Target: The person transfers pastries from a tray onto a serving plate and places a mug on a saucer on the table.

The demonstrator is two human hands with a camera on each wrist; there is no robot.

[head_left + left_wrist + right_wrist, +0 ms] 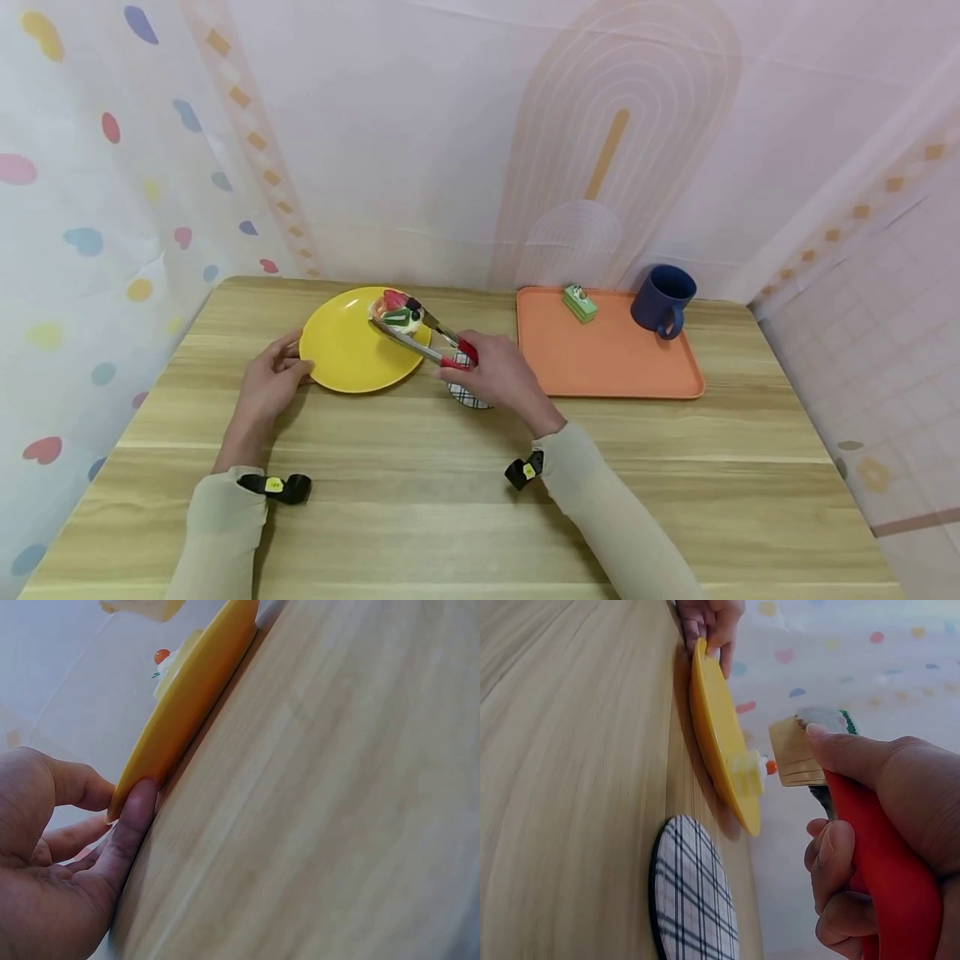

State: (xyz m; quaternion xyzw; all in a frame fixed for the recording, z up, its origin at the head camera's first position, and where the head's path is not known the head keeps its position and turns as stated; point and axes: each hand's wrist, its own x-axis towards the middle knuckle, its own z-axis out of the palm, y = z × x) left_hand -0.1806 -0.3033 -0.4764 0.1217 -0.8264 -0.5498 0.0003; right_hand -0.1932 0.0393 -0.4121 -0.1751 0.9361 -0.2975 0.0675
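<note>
The fruit tart (396, 313) is forward and to the left of my right hand (501, 371), at the far end of the tongs (892, 877). My right fingers are closed around the red handles, and the metal arms pinch the tart from two sides. The tongs make a long line, slanting away from me to the left; the tart itself is roundish, so I cannot name a long axis for it. Its fruit faces up.

Of my two hands, the right one is nearer to the tart. My left hand (272, 379) is at the opposite side of the yellow plate (352, 350), pinching the rim between thumb and fingers.

The tart is above the right part of this plate, without touching it. What matters most now, I think, is the small yellow cake (744, 774) standing on the plate just below: its orange topping comes near to the tart's underside and could be bumped. In the head view the cake does not show.

A checked coaster (694, 892) lies on the table (390, 500), partly under my right hand. Farther right, the orange tray (607, 367) carries a green cake (579, 305) and a blue mug (660, 297), both out of the way.
</note>
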